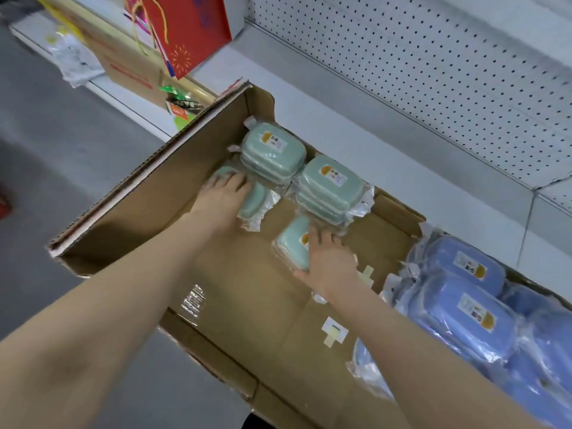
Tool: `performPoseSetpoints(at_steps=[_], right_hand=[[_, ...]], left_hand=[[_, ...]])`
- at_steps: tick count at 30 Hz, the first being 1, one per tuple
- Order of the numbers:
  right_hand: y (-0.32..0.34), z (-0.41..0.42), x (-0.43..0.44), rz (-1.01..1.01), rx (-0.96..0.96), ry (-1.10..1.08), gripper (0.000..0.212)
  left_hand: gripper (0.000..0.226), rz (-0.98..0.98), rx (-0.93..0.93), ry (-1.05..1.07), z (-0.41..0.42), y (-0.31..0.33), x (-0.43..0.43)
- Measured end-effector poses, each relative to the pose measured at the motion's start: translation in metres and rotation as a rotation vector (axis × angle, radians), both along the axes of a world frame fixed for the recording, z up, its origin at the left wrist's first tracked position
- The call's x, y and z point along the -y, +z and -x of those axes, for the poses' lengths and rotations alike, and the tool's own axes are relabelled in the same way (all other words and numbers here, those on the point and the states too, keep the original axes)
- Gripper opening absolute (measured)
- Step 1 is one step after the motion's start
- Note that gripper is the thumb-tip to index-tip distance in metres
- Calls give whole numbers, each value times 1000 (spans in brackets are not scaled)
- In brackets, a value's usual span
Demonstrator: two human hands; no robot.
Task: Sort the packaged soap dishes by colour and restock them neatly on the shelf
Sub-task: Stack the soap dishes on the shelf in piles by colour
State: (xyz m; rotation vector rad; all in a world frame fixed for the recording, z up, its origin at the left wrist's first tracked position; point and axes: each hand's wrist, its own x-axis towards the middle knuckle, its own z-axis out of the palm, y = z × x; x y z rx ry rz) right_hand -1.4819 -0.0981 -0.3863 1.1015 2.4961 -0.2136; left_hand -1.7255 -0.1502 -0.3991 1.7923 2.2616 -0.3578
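Bare forearms nearest, reaching from the near edge into an open cardboard box (139,196). Palm-down on a green soap dish (255,204) in clear wrap: left hand (221,198), fingers spread and almost straight, pressing rather than gripping. Likewise right hand (328,261), fingers laid straight over a second green soap dish (292,246), thumb stretched along its near end. Both packs flat on the box floor. Just behind them, touching each other, left green stack (274,150) and right green stack (331,187). Heaped at the right, blue soap dishes (458,311). Tape scraps (334,331) stuck to the box floor. Beyond the box, white shelf (340,125) with pegboard back panel (433,72); red gift bag (188,32) at far left; grey floor (62,144) below.
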Motion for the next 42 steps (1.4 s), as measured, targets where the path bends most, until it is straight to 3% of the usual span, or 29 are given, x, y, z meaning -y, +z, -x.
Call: performPoseSetpoints(at_steps=[6,12,15,17,19,22,28,33,42], right_hand=[[-1,-8,11,36,47,-40,92],[3,-13,15,-4,7,-62,94],[0,-7,9,-35,-17,-45,96],[-4,-3,8,-35,2,-44,100],[-9,-1,9,-40,16,-50,102],[-10,0,8,-31,4,-49,103],[24,-11,3,-62,-70,2,100],[81,-41,-1,-151,-170,29,101],[190,-176,-14,-350,-275,14,99]], left_hand=[[90,-62,180,-25,-27,-3,61],[49,-250,385,-99,-76,-10,105],[29,-430,461,6,-83,-11,107],[50,-471,418,232,-87,-12,106],[80,-360,334,449,-93,-12,104],[100,-225,296,600,-101,-17,100],[98,-233,306,597,-105,-5,97],[89,-289,220,476,-117,42,96],[91,-451,255,291,-204,151,84]])
